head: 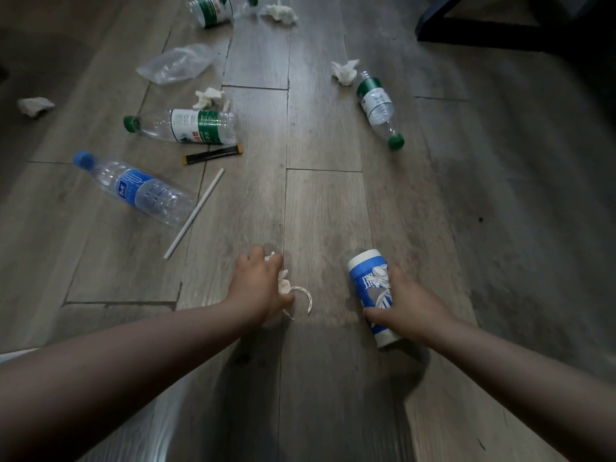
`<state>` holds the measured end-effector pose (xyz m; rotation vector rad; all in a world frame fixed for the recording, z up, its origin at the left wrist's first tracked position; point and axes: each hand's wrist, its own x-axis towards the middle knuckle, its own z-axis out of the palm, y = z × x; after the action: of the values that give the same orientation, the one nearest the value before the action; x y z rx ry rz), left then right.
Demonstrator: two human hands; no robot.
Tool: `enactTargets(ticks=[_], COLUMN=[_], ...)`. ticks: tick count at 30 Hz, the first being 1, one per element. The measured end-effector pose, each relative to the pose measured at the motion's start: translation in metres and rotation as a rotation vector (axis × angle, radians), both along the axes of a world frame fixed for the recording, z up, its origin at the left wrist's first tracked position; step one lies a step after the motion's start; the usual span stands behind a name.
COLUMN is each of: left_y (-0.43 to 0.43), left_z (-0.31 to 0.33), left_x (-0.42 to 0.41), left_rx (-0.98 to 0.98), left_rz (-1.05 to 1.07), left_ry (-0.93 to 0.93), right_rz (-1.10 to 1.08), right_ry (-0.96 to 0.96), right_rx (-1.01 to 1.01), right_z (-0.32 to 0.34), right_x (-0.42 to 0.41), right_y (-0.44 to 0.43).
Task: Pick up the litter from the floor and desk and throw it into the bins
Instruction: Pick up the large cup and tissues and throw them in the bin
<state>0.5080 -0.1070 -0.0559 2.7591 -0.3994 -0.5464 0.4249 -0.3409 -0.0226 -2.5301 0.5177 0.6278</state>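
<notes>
Grey plank floor (320, 201): left hand (261, 290) clutches crumpled tissue (284, 285), right hand (411, 306) wraps the blue paper cup (366, 278), lying lengthwise, pointing away.

Grey wood-look floor (320, 201) fills nearly the whole view, seen from above. Its long planks run away from the viewer, with thin dark seams and staggered end joints. A pale band of light falls down the middle planks, while the right side and the corners sink into shade. A small dark speck (481, 219) marks a board on the right. At the top right is the black frame of a piece of furniture (493, 30), low against the floor.
</notes>
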Motion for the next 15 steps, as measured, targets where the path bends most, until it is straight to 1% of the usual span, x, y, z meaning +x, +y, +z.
enactTargets(ticks=[15], left_y=[-0.0048], left_z=[-0.0032], left_x=[0.0041], left_rx=[-0.060], left_rz=[0.027], left_ry=[0.050], right_rz=[-0.005], right_ry=[-0.010], right_rx=[0.024], right_z=[-0.0008], right_x=[-0.0017], right_y=[-0.0015])
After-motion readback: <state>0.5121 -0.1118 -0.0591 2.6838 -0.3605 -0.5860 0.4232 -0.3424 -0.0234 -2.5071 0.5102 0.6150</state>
